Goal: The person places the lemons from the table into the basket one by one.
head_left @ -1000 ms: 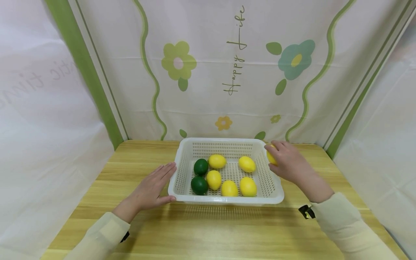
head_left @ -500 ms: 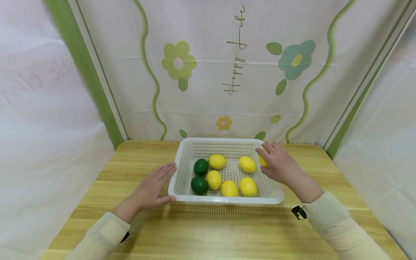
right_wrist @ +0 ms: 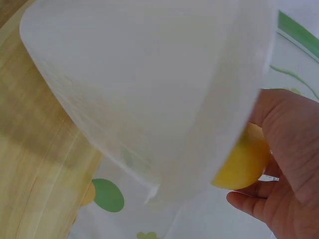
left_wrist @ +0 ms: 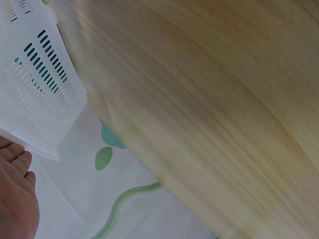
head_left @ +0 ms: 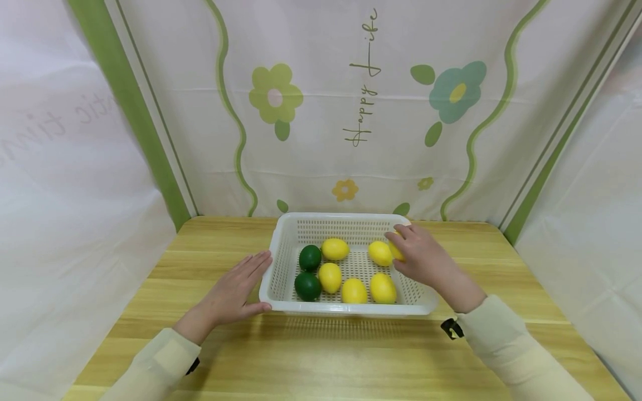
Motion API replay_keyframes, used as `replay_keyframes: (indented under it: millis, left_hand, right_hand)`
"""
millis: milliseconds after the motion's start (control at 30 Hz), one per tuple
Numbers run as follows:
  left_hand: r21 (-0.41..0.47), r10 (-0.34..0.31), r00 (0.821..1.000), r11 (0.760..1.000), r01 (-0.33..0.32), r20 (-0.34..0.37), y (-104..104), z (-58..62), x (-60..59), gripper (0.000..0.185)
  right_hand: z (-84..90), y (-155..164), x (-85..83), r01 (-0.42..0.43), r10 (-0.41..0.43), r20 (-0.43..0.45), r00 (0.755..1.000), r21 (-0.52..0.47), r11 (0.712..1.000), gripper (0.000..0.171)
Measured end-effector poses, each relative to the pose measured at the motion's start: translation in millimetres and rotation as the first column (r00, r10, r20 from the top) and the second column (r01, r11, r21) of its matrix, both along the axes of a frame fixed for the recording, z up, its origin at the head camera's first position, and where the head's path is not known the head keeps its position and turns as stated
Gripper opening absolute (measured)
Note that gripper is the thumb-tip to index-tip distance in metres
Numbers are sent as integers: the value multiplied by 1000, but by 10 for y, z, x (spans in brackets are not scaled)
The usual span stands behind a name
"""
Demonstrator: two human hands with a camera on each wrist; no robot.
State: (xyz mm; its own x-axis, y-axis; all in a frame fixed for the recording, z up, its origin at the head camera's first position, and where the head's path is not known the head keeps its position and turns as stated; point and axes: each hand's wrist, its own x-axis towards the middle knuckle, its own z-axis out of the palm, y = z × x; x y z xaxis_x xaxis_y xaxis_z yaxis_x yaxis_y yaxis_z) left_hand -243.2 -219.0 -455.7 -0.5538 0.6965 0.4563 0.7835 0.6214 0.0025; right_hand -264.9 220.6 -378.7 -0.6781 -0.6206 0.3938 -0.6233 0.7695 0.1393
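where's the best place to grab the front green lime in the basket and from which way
Take the front lime across its rounded middle, coming straight down from above. The basket wall stands close on its left, a lemon sits close on its right and the other lime just behind, so a side approach looks blocked. Fingers probably fit best at its front and back-left.

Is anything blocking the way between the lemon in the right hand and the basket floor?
Nothing visible. The right hand holds the lemon over the basket, close beside another lemon, with bare floor nearby.
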Motion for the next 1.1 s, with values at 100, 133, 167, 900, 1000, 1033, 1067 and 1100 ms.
replay_keyframes:
  millis: [100, 133, 167, 900, 1000, 1033, 1067, 1100]
  left_hand:
    - [1, -1, 1000, 1000, 1, -1, 2, 1, 0, 95]
    - [3, -1, 1000, 1000, 1, -2, 2, 1, 0, 95]
    - [3, -2, 1000, 1000, 2, -3, 3, 1, 0, 95]
    - [11, -20, 1000, 1000, 20, -16, 7, 3, 2, 96]
    - [11, -20, 1000, 1000, 20, -14, 8, 7, 1, 96]
    - [12, -20, 1000, 1000, 20, -13, 8, 9, 1, 96]
    - [13, -19, 1000, 1000, 19, -11, 8, 11, 2, 96]
    - [13, -18, 1000, 1000, 18, -10, 8, 13, 3, 96]
  right_hand:
    - [-13, -46, 2, 11, -11, 17, 1000, 6, 1000, 55]
    - [-18, -62, 5, 15, -15, 24, 1000, 5, 1000, 54]
    - [-23, -76, 7, 17, -17, 29, 999, 4, 1000, 54]
    - [-174, -310, 31, -69, 67, 87, 994, 28, 997, 53]
    - [-172, -339, 43, -66, 62, 107, 992, 35, 997, 53]
    - [-173, -346, 44, -69, 65, 107, 992, 36, 997, 53]
    - [-174, -353, 43, -72, 68, 106, 992, 35, 997, 53]
    - [-177, -359, 42, -79, 75, 102, 992, 35, 996, 53]
